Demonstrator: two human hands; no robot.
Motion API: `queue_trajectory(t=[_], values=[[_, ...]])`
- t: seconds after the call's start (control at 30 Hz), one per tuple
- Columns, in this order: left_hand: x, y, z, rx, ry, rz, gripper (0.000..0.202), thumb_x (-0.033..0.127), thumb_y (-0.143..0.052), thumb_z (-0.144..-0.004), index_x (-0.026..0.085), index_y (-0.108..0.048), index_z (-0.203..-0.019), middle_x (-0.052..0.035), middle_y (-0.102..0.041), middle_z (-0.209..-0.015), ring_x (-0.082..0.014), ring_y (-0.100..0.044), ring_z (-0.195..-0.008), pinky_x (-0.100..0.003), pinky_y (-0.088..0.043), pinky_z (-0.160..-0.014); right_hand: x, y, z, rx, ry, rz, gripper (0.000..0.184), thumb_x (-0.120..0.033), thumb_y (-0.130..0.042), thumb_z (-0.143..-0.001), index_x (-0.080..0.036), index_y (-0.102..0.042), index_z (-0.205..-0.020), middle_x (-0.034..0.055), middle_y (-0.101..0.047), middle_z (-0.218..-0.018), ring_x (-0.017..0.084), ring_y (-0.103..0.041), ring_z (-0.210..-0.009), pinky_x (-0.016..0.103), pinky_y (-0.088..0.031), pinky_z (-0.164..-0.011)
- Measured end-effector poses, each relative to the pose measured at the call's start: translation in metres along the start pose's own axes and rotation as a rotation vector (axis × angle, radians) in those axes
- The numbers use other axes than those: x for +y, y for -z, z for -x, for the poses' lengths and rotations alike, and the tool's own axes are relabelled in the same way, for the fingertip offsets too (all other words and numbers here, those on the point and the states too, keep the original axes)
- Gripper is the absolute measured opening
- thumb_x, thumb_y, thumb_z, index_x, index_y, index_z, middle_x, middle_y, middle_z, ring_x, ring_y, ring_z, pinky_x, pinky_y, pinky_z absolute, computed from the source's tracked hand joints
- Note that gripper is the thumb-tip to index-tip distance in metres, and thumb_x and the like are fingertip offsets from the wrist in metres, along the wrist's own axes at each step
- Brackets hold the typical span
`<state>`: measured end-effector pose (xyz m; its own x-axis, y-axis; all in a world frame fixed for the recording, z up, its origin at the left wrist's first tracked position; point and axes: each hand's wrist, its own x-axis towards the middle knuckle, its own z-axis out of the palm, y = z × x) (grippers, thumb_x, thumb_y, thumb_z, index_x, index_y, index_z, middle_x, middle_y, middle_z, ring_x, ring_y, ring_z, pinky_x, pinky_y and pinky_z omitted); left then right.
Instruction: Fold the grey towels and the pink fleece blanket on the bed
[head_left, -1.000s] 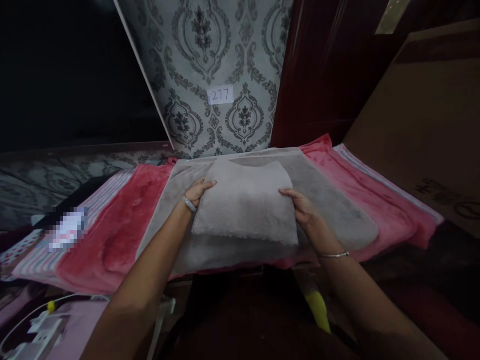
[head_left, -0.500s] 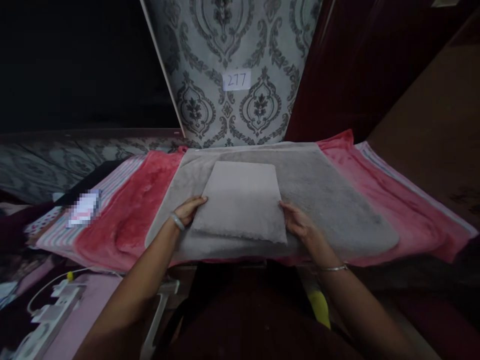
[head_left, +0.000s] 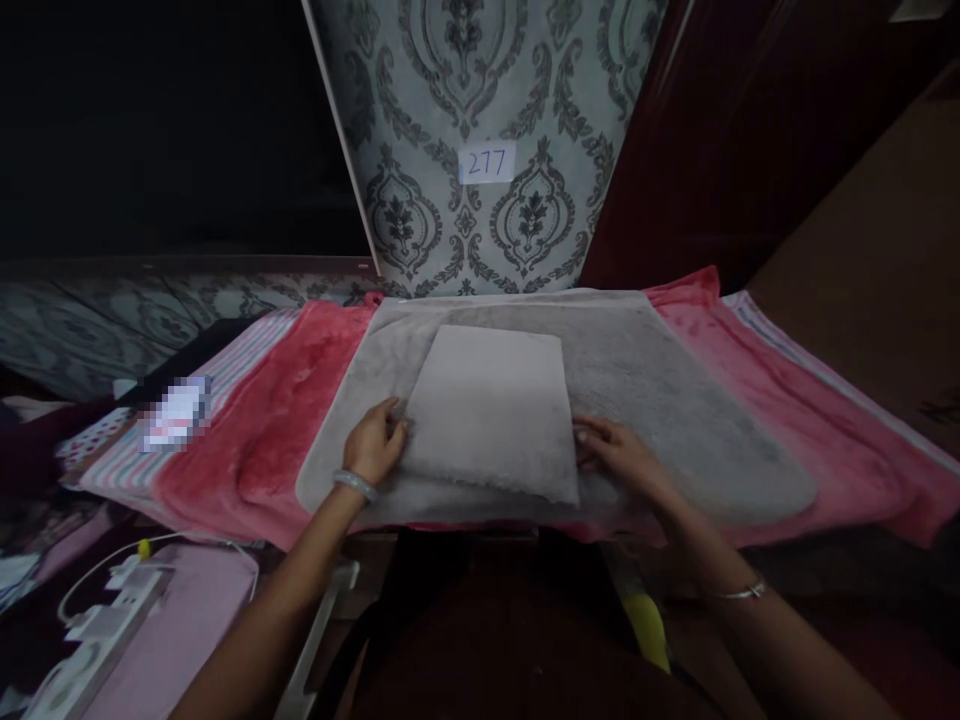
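A light grey rectangular sheet of what looks like short-pile cloth (head_left: 491,410), with a fuzzy near edge, lies slightly turned on a larger grey plush mat (head_left: 675,420). My left hand (head_left: 373,442) is at its left edge, thumb and forefinger parted, with fingertips close to the cloth. At the opposite edge is my right hand (head_left: 619,452), its fingers loosely bent and apart beside the cloth. Whether any fingertips still touch the cloth is hard to tell. Each wrist wears a bangle.
Under the mat spreads a red and pink blanket (head_left: 247,430) over a striped cloth (head_left: 259,345). A blurred-out item (head_left: 176,413) lies at left. Below it are a white power strip (head_left: 112,620) and a pink surface (head_left: 187,610). A dark screen (head_left: 172,130) and patterned wall (head_left: 480,80) stand behind.
Both hands have loosened from the cloth's side edges, which they pinched before; the right has shifted slightly outward. The cloth lies almost the same on the mat. The view has shifted slightly.
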<state>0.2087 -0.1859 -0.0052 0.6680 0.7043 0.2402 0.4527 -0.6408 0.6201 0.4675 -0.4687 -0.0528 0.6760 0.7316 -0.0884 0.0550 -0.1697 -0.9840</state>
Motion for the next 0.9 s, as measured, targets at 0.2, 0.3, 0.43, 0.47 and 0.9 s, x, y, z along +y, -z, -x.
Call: queue_trajectory(t=[0.2, 0.3, 0.43, 0.47, 0.9], values=[[0.049, -0.051, 0.042, -0.103, -0.786, -0.296, 0.037, 0.022, -0.046, -0.098, 0.018, -0.060, -0.132, -0.0119, -0.067, -0.127, -0.0253, -0.059, -0.122, -0.044, -0.045, -0.107, -0.037, -0.047, -0.037, -0.145, 0.637, 0.684, 0.051, -0.041, -0.034, -0.103, -0.026, -0.052, -0.148, 0.0063, -0.048, -0.153, 0.025, -0.039, -0.144, 0.052, -0.028, -0.121], [0.048, -0.081, 0.057, -0.118, -0.854, -0.380, 0.050, 0.025, -0.059, -0.093, 0.020, -0.053, -0.142, -0.0142, -0.053, -0.147, -0.0317, -0.045, -0.139, -0.052, -0.036, -0.114, -0.045, -0.079, -0.067, -0.471, 0.721, 0.920, 0.053, -0.042, -0.026, -0.107, -0.030, -0.038, -0.157, 0.0025, -0.034, -0.162, 0.023, -0.022, -0.152, 0.053, -0.020, -0.123], [0.033, -0.096, 0.061, -0.077, -0.833, -0.397, 0.060, 0.025, -0.064, -0.088, 0.025, -0.049, -0.146, -0.0106, -0.041, -0.158, -0.0330, -0.033, -0.148, -0.054, -0.029, -0.118, -0.041, -0.073, -0.134, -0.473, 0.721, 1.169, 0.056, -0.051, -0.030, -0.106, -0.033, -0.032, -0.159, 0.0022, -0.023, -0.166, 0.028, -0.014, -0.154, 0.057, -0.014, -0.122], [0.030, -0.096, 0.061, -0.073, -0.835, -0.388, 0.060, 0.026, -0.064, -0.088, 0.025, -0.050, -0.146, -0.0099, -0.041, -0.159, -0.0325, -0.033, -0.148, -0.053, -0.029, -0.119, -0.040, -0.066, -0.153, -0.420, 0.690, 1.211, 0.057, -0.053, -0.031, -0.105, -0.034, -0.031, -0.159, 0.0026, -0.021, -0.166, 0.030, -0.014, -0.154, 0.058, -0.015, -0.122], [0.030, -0.094, 0.061, -0.049, -0.843, -0.369, 0.056, 0.033, -0.061, -0.089, 0.026, -0.053, -0.144, -0.0096, -0.043, -0.158, -0.0325, -0.034, -0.147, -0.052, -0.028, -0.119, -0.053, -0.042, -0.248, -0.118, 0.254, 1.251, 0.062, -0.049, -0.018, -0.104, -0.027, -0.030, -0.160, 0.0057, -0.025, -0.165, 0.029, -0.022, -0.152, 0.058, -0.023, -0.120]])
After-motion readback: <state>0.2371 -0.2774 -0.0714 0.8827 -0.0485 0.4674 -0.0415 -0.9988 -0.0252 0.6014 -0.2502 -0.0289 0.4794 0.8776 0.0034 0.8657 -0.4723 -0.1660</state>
